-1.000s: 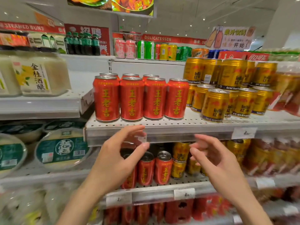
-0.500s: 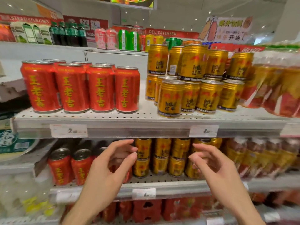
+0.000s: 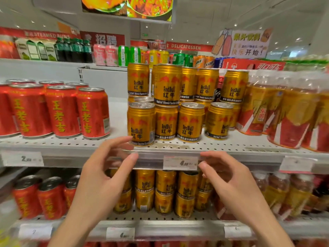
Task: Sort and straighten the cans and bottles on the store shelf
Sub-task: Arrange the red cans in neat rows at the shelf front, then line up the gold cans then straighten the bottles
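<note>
Your left hand (image 3: pixel 101 177) and right hand (image 3: pixel 229 180) are raised in front of the shelf (image 3: pixel 74 148) edge, well apart from each other. The fingers of both are loosely curved and spread, and they hold nothing. The left fingertips are just beside the nearest gold can (image 3: pixel 141 123), but I cannot tell if they touch it. Between your hands sits a price tag (image 3: pixel 180 162). On the shelf the gold cans stand in two layers, some turned differently. Left of them, with a gap, stand red cans (image 3: pixel 62 111). To the right are bottle packs (image 3: pixel 284 111).
</note>
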Demonstrator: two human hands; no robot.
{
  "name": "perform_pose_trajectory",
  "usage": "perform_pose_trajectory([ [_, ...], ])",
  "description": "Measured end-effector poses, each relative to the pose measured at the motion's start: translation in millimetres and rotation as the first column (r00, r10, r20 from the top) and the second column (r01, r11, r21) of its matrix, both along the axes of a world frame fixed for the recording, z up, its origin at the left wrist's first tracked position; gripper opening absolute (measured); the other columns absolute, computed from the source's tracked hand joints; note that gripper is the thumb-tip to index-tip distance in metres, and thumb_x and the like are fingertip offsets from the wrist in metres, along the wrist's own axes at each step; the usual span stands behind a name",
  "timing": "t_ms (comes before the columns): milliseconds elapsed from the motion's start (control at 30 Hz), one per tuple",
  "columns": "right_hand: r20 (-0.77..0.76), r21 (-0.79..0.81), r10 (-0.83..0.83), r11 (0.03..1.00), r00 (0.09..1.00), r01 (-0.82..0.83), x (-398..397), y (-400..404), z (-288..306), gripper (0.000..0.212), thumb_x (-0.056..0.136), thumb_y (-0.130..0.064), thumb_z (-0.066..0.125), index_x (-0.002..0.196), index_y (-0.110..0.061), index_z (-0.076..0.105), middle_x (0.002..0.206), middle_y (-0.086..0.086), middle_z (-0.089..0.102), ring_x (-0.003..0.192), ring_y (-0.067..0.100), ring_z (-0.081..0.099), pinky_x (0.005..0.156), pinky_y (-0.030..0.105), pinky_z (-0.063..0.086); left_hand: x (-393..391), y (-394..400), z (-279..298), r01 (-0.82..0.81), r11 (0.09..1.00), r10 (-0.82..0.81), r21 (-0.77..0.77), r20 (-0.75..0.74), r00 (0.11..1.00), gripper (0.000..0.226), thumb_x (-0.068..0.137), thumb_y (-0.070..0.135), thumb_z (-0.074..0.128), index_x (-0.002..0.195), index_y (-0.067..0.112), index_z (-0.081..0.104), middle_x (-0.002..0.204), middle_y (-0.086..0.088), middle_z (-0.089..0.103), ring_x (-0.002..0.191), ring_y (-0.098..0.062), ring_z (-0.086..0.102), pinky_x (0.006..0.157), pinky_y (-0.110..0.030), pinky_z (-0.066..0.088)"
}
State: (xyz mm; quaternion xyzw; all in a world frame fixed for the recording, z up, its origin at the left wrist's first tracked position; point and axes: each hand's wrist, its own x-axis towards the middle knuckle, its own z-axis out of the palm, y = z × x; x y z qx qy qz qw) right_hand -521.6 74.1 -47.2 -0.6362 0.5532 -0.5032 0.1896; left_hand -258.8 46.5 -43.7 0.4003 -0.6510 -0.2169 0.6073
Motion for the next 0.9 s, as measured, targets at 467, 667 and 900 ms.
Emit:
perform_pose_trajectory([
  [467,-0.467,-0.284,-0.169,0.958,0.868,0.035,51,-75,120,0.093,0.083,-0.061,0.067,0.156,-0.025,0.022,0.147,-0.004,0.049,0.133,0.013,0.049,0.109,0.039,0.047,2,-76,52,0.045,0.999,-0.042,-0.001,0.334,0.942,0.091,0.070,0.071,0.072,0.145,0.053,0.024,0.146,0.017,0.039,0.127,-0.004,0.050,0.106,-0.042,0.049],
  [667,-0.494,-0.065,-0.043,0.998,0.868,0.012,58,-94,125,0.115,0.080,-0.059,0.073,0.160,-0.028,-0.004,0.151,0.001,0.050,0.132,0.020,0.054,0.107,0.041,0.047,8,-82,53,0.103,0.995,-0.100,0.014,0.390,0.915,0.080,0.076,0.060,0.075,0.142,0.049,0.031,0.143,0.024,0.036,0.124,0.007,0.046,0.109,-0.037,0.045],
  [900,-0.521,0.023,0.033,0.999,0.853,-0.025,52,-102,135,0.118,0.075,-0.058,0.078,0.159,-0.024,0.002,0.150,0.001,0.052,0.131,0.018,0.055,0.104,0.038,0.049,23,-93,76,0.178,0.983,-0.171,0.049,0.607,0.776,0.085,0.075,0.062,0.075,0.144,0.047,0.027,0.162,0.029,0.008,0.146,0.002,0.023,0.117,-0.028,0.027],
])
